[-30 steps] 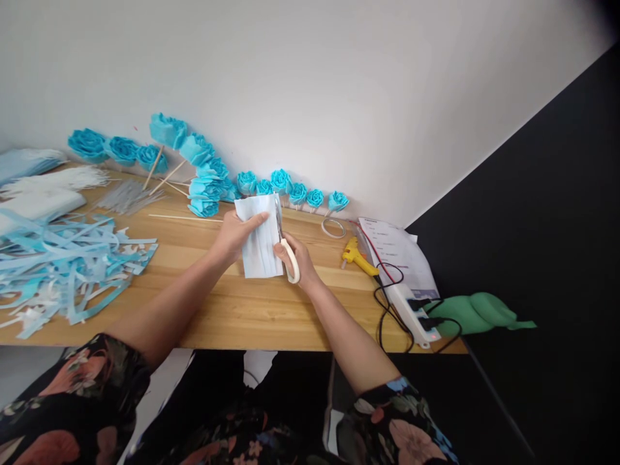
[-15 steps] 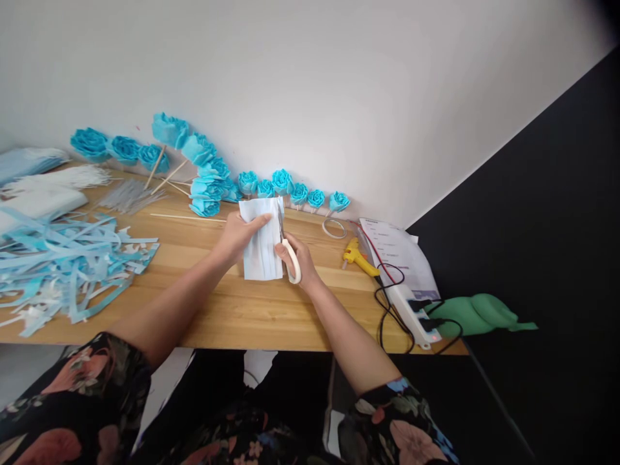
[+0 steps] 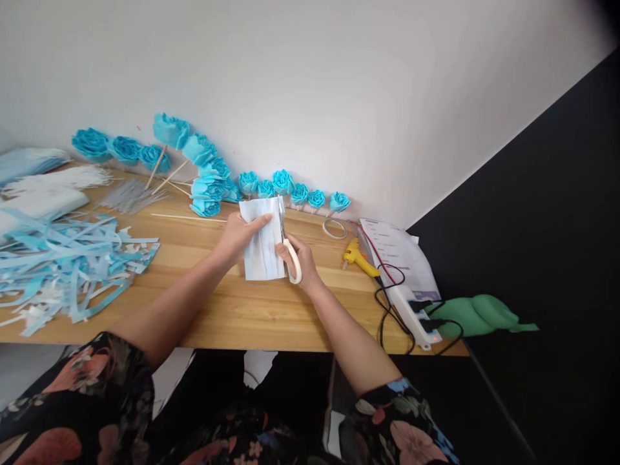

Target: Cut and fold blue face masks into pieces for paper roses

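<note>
A pale blue pleated face mask [image 3: 263, 253] is held upright over the table by my left hand [image 3: 241, 234], thumb flat across its front and the other fingers behind it. My right hand [image 3: 303, 261] is closed round the white handles of a pair of scissors [image 3: 293, 261]. Their blades point away from me and lie along the mask's right edge, near its top corner. The fingers behind the mask are hidden.
Blue strips [image 3: 72, 265] are heaped at the left, beside stacked white sheets [image 3: 43, 206]. Blue flowers on sticks [image 3: 208, 184] line the wall. At the right are a tape roll [image 3: 334, 228], yellow glue gun [image 3: 359, 258], power strip [image 3: 411, 316] and printed paper [image 3: 397, 255].
Both hands stay almost in place. The lower right part of the mask has shifted slightly to the right, and the scissor blades look closer together.
</note>
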